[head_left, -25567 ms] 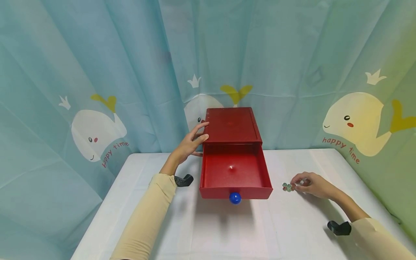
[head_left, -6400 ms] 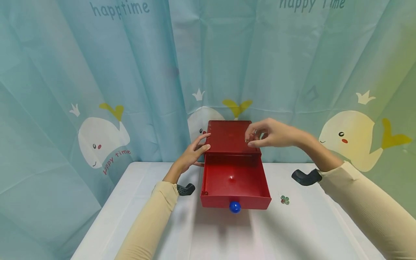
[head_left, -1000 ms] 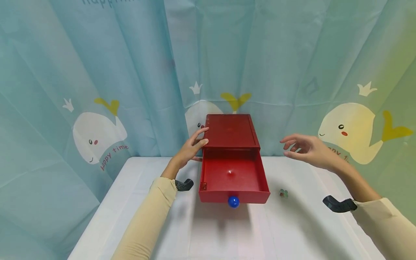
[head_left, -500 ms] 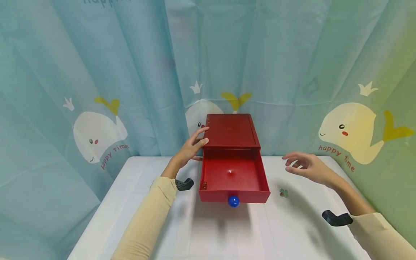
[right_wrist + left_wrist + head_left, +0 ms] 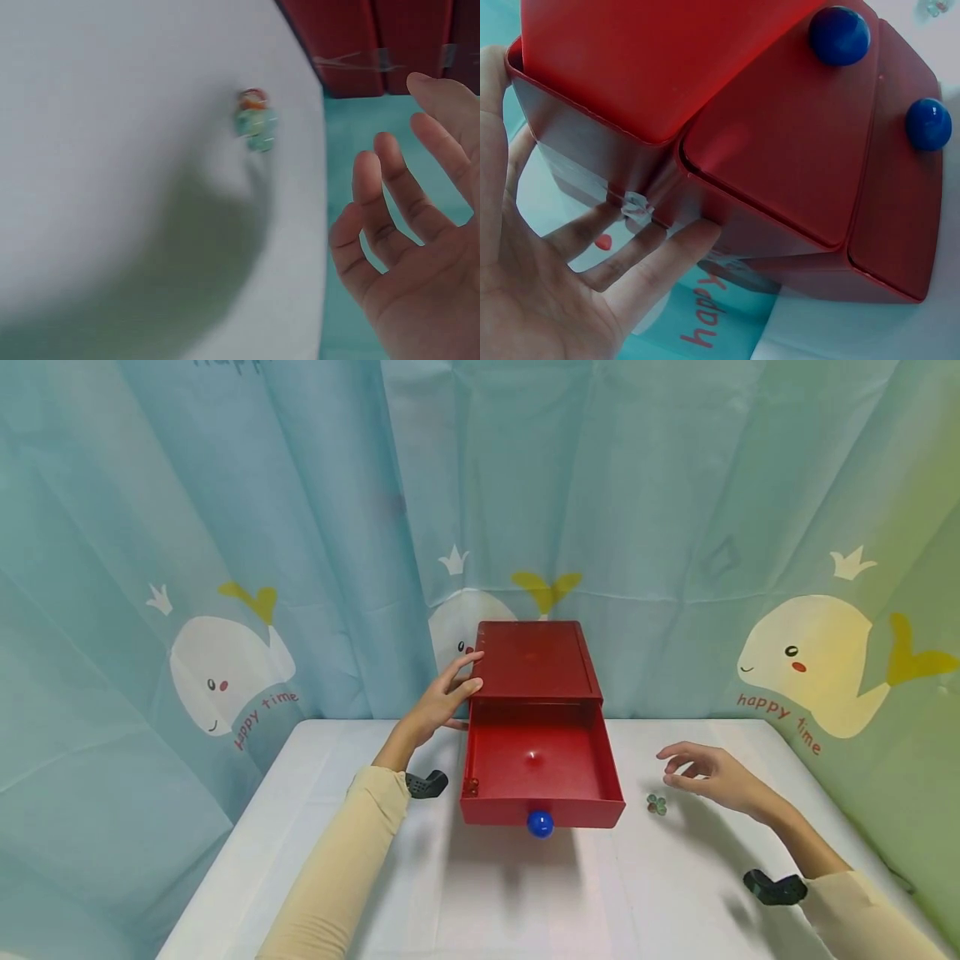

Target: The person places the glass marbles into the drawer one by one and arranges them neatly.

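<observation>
A red drawer cabinet [image 5: 534, 660] stands on the table, its top drawer [image 5: 543, 760] pulled out. Small glass marbles [image 5: 470, 787] lie in that drawer's front left corner. My left hand [image 5: 437, 703] rests against the cabinet's left side, thumb and a finger at the top edge; in the left wrist view, the other fingers [image 5: 664, 270] press straight on the side wall. Several green and reddish marbles [image 5: 656, 804] sit close together on the table right of the drawer. Just above and right of them hovers my right hand [image 5: 712, 774], fingers loosely bent, holding nothing.
Two lower drawers with blue knobs [image 5: 928, 124] are pushed in beneath the top one. The open drawer, with its own blue knob [image 5: 540, 824], juts toward me over the white table [image 5: 540, 902]. A whale-print curtain [image 5: 637, 485] hangs behind the table.
My right hand has come down from the air toward the table marbles. Earlier it held a marble over the cabinet; the drawer corner now holds more marbles than then. The left hand stays put.
</observation>
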Available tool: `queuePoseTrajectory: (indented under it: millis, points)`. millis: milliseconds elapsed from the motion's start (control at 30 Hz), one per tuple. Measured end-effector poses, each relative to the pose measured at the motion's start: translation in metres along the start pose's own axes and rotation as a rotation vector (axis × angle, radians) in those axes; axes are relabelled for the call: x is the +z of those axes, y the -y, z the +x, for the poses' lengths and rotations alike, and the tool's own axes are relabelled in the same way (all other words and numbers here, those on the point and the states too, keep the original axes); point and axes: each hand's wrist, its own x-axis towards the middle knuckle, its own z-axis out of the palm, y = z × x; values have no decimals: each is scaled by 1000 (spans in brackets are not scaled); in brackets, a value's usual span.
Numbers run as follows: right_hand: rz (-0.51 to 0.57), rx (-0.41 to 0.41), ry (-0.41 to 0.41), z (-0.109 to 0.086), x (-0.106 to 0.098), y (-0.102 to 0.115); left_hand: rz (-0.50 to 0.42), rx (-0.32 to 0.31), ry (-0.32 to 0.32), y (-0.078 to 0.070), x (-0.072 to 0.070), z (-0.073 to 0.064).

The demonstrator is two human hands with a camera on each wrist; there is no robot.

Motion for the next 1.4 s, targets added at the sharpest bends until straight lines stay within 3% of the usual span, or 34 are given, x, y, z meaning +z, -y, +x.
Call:
queuePoseTrajectory:
  millis: [367, 567, 900, 1400]
  points:
    - [9, -46, 93, -8, 15, -27, 2, 4, -4, -3, 2, -1]
    - [-56, -102, 70, -8, 18, -32, -8, -6, -6, -3, 1, 0]
    - [-112, 33, 74, -6, 25, -29, -9, -12, -9, -3, 1, -1]
    - [-151, 68, 54, -7, 30, -29, -10, -6, -11, -2, 1, -1]
